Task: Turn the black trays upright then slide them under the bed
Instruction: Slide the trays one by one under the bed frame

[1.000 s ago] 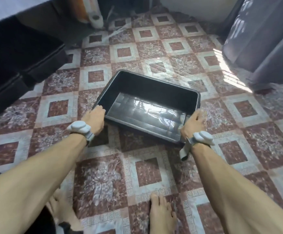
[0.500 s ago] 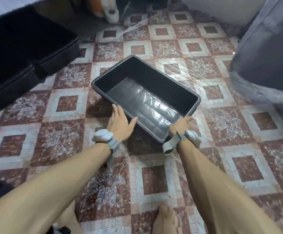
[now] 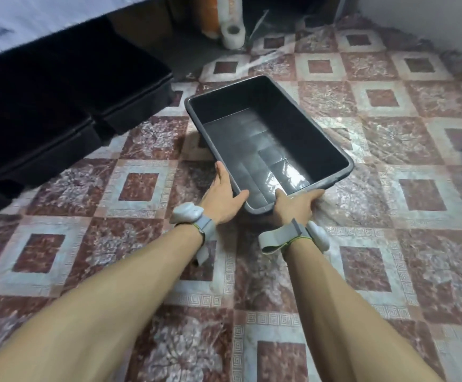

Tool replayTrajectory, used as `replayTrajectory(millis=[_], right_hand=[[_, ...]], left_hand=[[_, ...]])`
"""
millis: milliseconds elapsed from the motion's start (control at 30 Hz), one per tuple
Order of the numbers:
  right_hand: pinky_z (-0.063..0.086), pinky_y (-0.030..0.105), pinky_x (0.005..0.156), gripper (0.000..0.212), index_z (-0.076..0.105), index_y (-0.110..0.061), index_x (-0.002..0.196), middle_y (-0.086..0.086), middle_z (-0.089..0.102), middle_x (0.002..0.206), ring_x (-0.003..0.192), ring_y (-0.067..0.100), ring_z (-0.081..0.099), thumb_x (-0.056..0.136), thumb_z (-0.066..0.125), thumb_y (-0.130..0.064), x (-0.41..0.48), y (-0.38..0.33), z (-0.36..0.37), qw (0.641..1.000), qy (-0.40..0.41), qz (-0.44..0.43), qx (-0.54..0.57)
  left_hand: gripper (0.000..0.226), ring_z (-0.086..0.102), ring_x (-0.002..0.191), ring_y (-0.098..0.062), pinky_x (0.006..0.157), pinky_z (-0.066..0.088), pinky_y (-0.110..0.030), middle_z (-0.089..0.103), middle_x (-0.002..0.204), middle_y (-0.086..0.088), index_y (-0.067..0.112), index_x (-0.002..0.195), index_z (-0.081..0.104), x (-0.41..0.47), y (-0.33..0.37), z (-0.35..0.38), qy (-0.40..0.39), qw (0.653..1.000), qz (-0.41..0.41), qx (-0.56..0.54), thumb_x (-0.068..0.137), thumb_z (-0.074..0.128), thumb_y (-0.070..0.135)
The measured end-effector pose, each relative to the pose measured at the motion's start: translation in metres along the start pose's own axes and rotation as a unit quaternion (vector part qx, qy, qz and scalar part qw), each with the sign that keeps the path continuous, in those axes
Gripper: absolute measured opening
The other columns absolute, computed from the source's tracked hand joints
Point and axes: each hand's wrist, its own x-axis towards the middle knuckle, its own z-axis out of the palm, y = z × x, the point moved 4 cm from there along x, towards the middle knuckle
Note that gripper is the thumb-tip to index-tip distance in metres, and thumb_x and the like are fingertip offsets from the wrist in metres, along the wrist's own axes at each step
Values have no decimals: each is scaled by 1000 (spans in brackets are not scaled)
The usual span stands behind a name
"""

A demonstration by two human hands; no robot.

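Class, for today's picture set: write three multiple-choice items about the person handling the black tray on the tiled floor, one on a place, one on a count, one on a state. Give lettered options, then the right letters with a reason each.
1. Where is the tray that the hands hold?
A. On the tiled floor, outside the bed
B. Fully under the bed
C. On top of the bed

2. How many hands touch that tray?
A. None
B. One
C. Two

3. Which way does the tray face?
A. Open side up
B. Open side down
C. Standing on its end

Answers:
1 A: the whole tray lies on the tiles, to the right of the bed and the other trays beneath it.
2 C: the left hand lies along the long side and the right hand grips the near rim.
3 A: its shiny inner bottom shows.
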Motion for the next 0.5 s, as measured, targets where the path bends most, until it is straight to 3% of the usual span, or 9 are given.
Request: replayTrajectory(millis=[133, 267, 367, 433, 500], right_hand=[[32, 35, 108, 98, -15, -17, 154, 18, 48, 144, 134, 35, 43, 93, 60, -29, 21, -16, 26, 998, -17, -19, 49], [31, 34, 110, 97, -11, -23, 155, 15, 49, 143, 133, 32, 45, 92, 62, -27, 45, -46, 65, 994, -4, -15, 106], [37, 39, 110, 101, -12, -29, 154, 16, 55, 137, 129, 35, 49, 89, 64, -31, 64, -62, 96, 991, 6, -10, 132], [44, 49, 104, 104, -15, -34, 152, 16, 56, 133, 122, 39, 54, 87, 66, -32, 73, -72, 109, 991, 8, -13, 136], [52, 55, 91, 102, -16, -36, 151, 13, 52, 120, 93, 40, 62, 89, 65, -28, 87, -86, 126, 986, -19, -2, 168]], left_hand=[[95, 21, 150, -27, 120, 26, -41, 2, 166, -4, 19, 156, -16, 37, -6, -18, 42, 999, 1, -25, 96, 51, 48], [74, 19, 150, -32, 120, 22, -48, 13, 164, -10, 36, 156, -5, 78, -30, -40, 62, 996, -22, -61, 98, 36, 58], [63, 13, 151, -32, 122, 16, -44, 12, 164, -11, 25, 158, 12, 102, -56, -49, 93, 994, -47, -35, 103, 34, 46], [73, 5, 152, -33, 123, 12, -44, 4, 165, -13, 15, 158, 8, 112, -76, -53, 85, 991, -97, 27, 101, 43, 44], [99, -10, 151, -36, 123, 4, -49, -11, 164, -16, 7, 157, -1, 127, -101, -59, 70, 979, -176, 75, 92, 57, 53]])
